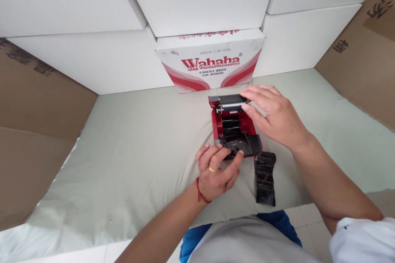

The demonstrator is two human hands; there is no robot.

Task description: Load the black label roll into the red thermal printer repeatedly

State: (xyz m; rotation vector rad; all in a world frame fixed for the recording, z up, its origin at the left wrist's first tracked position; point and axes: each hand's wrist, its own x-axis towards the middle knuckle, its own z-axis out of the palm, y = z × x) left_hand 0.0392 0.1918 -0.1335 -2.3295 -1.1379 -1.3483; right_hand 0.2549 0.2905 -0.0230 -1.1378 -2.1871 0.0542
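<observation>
A small red and black device (217, 125) lies opened on the pale green cloth, with dark glossy film (231, 127) inside it. My left hand (217, 168) rests at its front, fingers spread over the black front flap (254, 144). At the back, my right hand (268, 113) has its thumb and fingers around the right end of the raised black lid part (231, 99), which carries a silvery roller. A crinkled black strip (264, 178) lies on the cloth just right of the device's front.
Behind the device stands a white and red Wahaha carton (212, 63), against stacked white boxes (197, 0). Brown cardboard (40, 98) flanks the cloth-covered surface (138, 139) on the left, and more cardboard (364, 57) on the right.
</observation>
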